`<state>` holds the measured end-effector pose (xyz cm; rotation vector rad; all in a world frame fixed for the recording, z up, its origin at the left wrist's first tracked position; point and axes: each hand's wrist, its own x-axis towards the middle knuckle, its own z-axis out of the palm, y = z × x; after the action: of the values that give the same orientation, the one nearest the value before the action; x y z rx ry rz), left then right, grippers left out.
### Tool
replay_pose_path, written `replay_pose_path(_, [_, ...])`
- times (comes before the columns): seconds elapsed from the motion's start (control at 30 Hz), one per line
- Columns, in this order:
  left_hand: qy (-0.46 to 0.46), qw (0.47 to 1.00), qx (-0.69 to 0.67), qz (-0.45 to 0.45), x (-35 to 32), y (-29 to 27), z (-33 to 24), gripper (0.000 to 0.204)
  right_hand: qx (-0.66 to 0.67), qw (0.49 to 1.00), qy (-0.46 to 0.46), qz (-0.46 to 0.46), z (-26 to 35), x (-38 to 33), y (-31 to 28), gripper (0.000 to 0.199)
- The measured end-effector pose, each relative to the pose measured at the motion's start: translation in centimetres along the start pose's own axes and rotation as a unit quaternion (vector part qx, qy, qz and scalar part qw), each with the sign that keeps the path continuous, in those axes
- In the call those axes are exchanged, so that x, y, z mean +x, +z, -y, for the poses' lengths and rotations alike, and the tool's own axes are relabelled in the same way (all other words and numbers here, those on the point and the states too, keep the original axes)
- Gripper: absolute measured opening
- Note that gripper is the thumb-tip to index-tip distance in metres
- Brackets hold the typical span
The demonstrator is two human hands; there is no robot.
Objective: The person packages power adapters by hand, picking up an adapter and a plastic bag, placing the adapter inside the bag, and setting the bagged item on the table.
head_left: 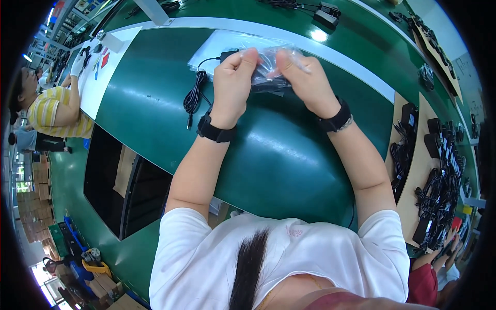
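Above the far side of the green table [274, 170], my left hand [231, 82] and my right hand [306, 82] pinch a crinkled clear plastic bag [269, 57] from its two sides. A dark, blocky thing [271, 84] shows at the lower part of the bag; the plastic blurs whether it lies inside or under it. Beside my left hand, a black power adapter [227, 55] is partly hidden, with a thin cord running left from it. A tied coil of black cable [192, 98] lies left of my left wrist. Flat clear plastic bags [206, 47] are stacked behind my hands.
Right, cardboard sheets [417, 160] carry many black adapters with cables [444, 175]. More adapters [326, 16] sit beyond the white rail [356, 49]. Black bins [129, 181] stand left below the table edge. A person in yellow stripes [57, 111] works at the left; others are lower right.
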<state>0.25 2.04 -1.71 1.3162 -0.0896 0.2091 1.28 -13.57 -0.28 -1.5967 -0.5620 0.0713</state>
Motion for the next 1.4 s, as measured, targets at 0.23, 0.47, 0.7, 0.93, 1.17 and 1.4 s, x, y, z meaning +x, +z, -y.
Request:
replay_pose_path(0.23, [0.061, 0.995, 0.026, -0.071, 0.2, 0.0, 0.4, 0.032, -0.135, 0.981, -0.136, 0.008, 0.7, 0.1, -0.3, 0.042])
replay_pose_path(0.47, [0.189, 0.968, 0.114, -0.116, -0.1, 0.7, 0.0, 0.033, 0.231, 0.952, 0.153, 0.133, 1.3, 0.0, -0.8, 0.050])
replay_pose_path(0.7, [0.131, 0.974, 0.120, -0.142, 0.5, -1.0, -1.9, 0.050, -0.128, 0.984, 0.096, -0.082, -1.1, 4.4, -10.0, 0.031])
replay_pose_path(0.93, [0.223, 0.967, 0.090, -0.086, -0.2, -1.3, -3.7, 0.039, -0.732, 0.574, 0.352, -0.109, -8.7, 4.5, -28.1, 0.052])
replay_pose_path(1.17, [0.260, 0.959, 0.093, -0.063, -0.1, -0.5, -3.3, 0.033, -0.656, 0.752, 0.040, -0.060, -12.6, 11.0, -27.1, 0.065])
replay_pose_path(1.4, [0.223, 0.965, 0.106, -0.088, 0.6, -1.7, -2.8, 0.026, -0.545, 0.827, 0.092, -0.106, -10.7, 11.2, -26.4, 0.058])
